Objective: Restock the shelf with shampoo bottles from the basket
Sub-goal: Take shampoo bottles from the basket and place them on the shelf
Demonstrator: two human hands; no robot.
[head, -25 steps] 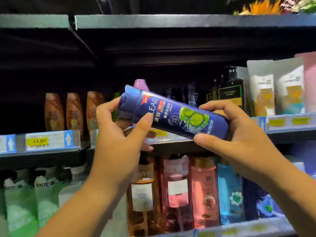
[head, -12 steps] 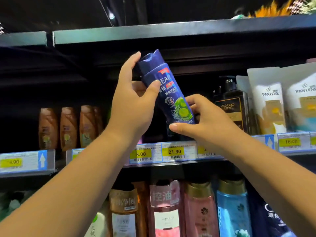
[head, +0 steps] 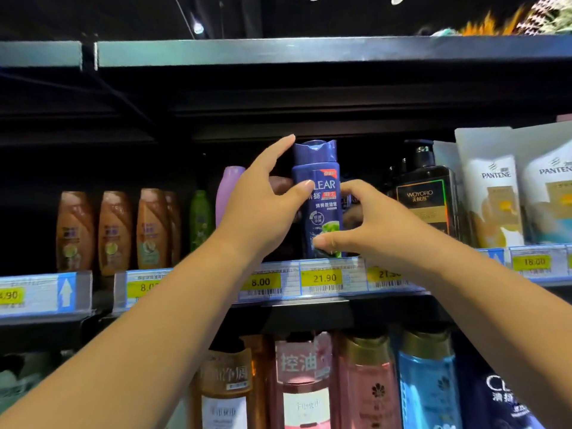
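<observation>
A dark blue Clear shampoo bottle point(head: 318, 168) stands upright at the front of the middle shelf point(head: 325, 278), above the 21.90 price tag. My left hand point(head: 263, 205) grips its upper left side, thumb across the label. My right hand point(head: 368, 230) holds its lower right side, thumb over the green part of the label. The bottle's base is hidden behind the price rail, so I cannot tell whether it rests on the shelf. The basket is out of view.
Brown bottles point(head: 114, 230), a green bottle point(head: 201, 218) and a lilac bottle point(head: 230, 190) stand to the left. A black pump bottle point(head: 424, 193) and white Pantene pouches point(head: 495, 187) stand to the right. Amber, pink and blue bottles point(head: 368, 388) fill the shelf below.
The bottle went from lying tilted in front of the shelf to upright at the shelf front. Both hands rose and reached forward with it.
</observation>
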